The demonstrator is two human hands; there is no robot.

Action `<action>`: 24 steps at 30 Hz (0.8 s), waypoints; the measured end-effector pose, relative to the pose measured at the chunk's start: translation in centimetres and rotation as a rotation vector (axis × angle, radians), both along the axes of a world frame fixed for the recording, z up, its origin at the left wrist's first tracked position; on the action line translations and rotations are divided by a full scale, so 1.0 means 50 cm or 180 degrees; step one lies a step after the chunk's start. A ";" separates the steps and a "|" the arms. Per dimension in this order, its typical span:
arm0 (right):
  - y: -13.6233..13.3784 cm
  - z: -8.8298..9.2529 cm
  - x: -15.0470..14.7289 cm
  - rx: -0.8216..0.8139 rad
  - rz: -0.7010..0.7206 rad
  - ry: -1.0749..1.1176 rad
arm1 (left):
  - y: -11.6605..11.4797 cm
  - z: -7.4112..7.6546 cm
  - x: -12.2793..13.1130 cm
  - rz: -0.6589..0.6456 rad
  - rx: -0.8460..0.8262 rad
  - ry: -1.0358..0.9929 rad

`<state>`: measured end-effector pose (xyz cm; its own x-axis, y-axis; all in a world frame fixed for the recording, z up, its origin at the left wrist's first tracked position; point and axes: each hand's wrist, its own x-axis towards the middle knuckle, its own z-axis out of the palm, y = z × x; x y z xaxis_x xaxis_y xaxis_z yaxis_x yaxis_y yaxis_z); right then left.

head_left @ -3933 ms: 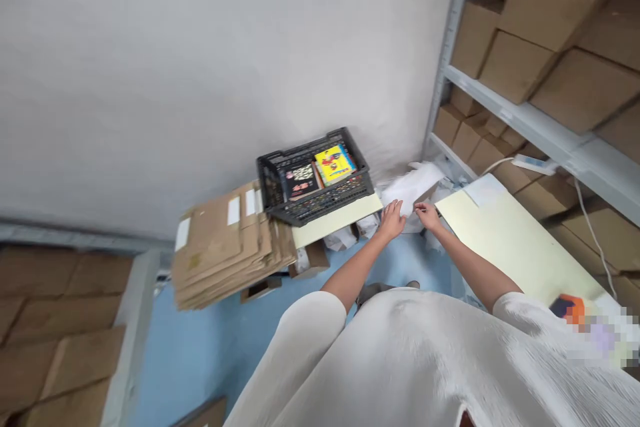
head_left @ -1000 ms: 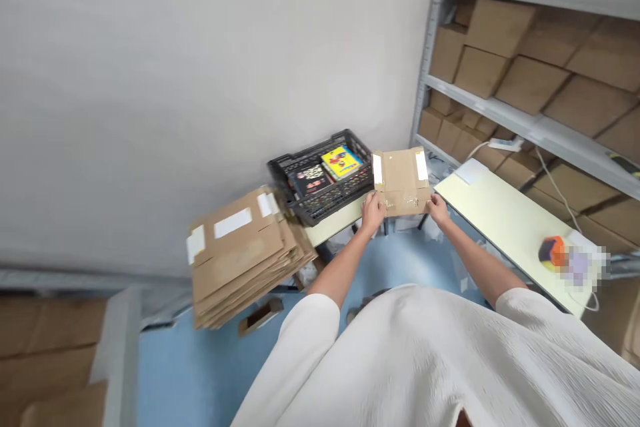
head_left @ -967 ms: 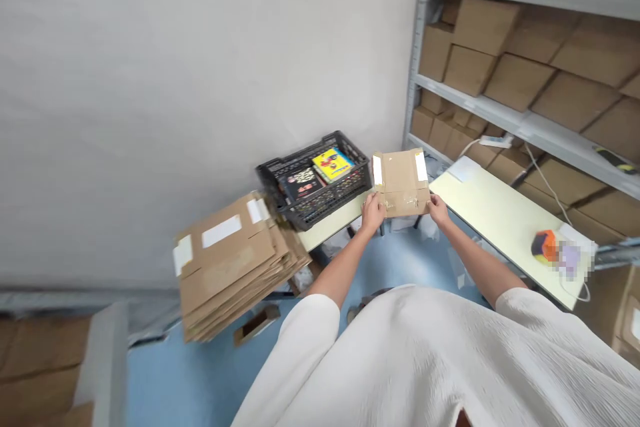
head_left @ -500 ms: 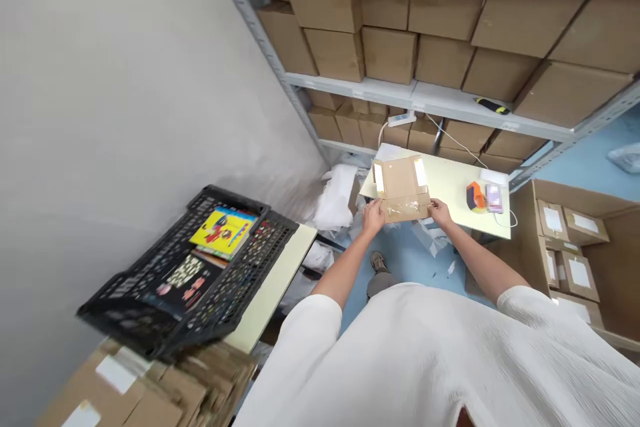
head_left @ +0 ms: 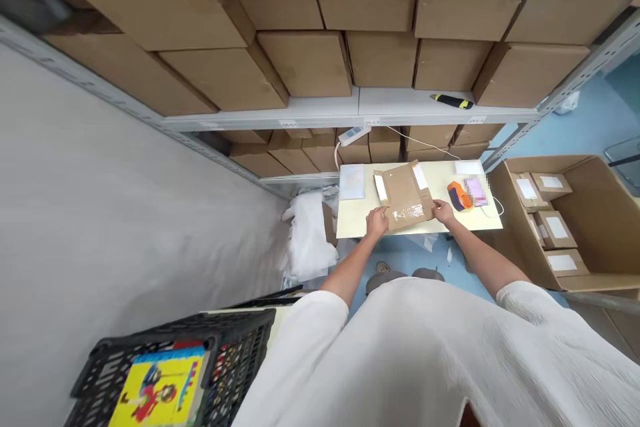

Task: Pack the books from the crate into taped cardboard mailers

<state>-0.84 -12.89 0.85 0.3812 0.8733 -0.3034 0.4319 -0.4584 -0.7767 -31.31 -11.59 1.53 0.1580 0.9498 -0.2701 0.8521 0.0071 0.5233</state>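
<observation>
I hold a flat brown cardboard mailer [head_left: 404, 192] by its near corners over a pale yellow table [head_left: 360, 221]. My left hand [head_left: 377, 221] grips its near left corner, fingers closed on the edge. At the near right corner, my right hand [head_left: 443, 211] pinches the cardboard. The mailer has white strips on its far flaps and clear tape along its near edge. An orange and black tape dispenser [head_left: 458, 195] lies on the table just right of my right hand.
Grey metal shelving [head_left: 350, 107] packed with brown boxes rises behind the table. A large open carton [head_left: 595, 227] with small labelled boxes stands at the right. A black crate [head_left: 165, 373] holding a yellow book sits at the lower left. White plastic wrapping [head_left: 307, 240] lies left of the table.
I have turned right from the crate and mailer stack to face the table by the shelving. Both hands kept hold of the mailer, which now hangs over the table.
</observation>
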 end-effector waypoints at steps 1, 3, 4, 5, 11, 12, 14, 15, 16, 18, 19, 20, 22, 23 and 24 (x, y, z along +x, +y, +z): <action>0.008 -0.002 0.004 -0.0032 -0.0029 -0.0016 | 0.012 -0.004 0.003 -0.0043 -0.0032 0.0016; 0.025 -0.006 0.012 -0.0087 -0.0041 -0.0033 | 0.034 -0.011 0.012 -0.0108 -0.0101 0.0046; 0.035 -0.009 0.017 -0.0116 -0.0027 -0.0037 | 0.042 -0.014 0.017 -0.0126 -0.0135 0.0056; 0.046 -0.012 0.023 -0.0145 -0.0002 -0.0037 | 0.050 -0.017 0.022 -0.0134 -0.0163 0.0059; 0.125 -0.053 0.059 -0.0225 0.0237 -0.0029 | 0.070 -0.030 0.055 0.0074 -0.0330 0.0136; 0.138 -0.062 0.065 -0.0201 0.0301 -0.0027 | 0.071 -0.031 0.060 0.0128 -0.0381 0.0172; 0.163 -0.077 0.079 -0.0173 0.0424 -0.0060 | 0.072 -0.033 0.068 0.0226 -0.0471 0.0250; 0.173 -0.084 0.086 -0.0173 0.0465 -0.0114 | 0.073 -0.033 0.071 0.0271 -0.0501 0.0289; 0.181 -0.090 0.091 -0.0170 0.0483 -0.0192 | 0.073 -0.034 0.074 0.0313 -0.0516 0.0322; 0.190 -0.099 0.099 -0.0161 0.0473 -0.0355 | 0.077 -0.033 0.077 0.0379 -0.0517 0.0363; 0.190 -0.102 0.100 -0.0170 0.0456 -0.0392 | 0.080 -0.033 0.078 0.0397 -0.0513 0.0363; 0.188 -0.105 0.099 -0.0191 0.0446 -0.0374 | 0.086 -0.033 0.079 0.0399 -0.0507 0.0353; 0.178 -0.111 0.091 -0.0282 0.0451 -0.0203 | 0.103 -0.032 0.078 0.0366 -0.0499 0.0316; 0.171 -0.114 0.084 -0.0332 0.0455 -0.0090 | 0.114 -0.032 0.076 0.0345 -0.0502 0.0300; 0.162 -0.118 0.076 -0.0370 0.0455 0.0018 | 0.127 -0.032 0.074 0.0329 -0.0506 0.0290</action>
<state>2.95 -4.77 -5.04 0.2537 0.8774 -0.4073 0.4951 -0.4795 -0.7246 -27.59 -5.25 -0.07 0.0302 0.9039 -0.4267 0.8863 0.1732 0.4296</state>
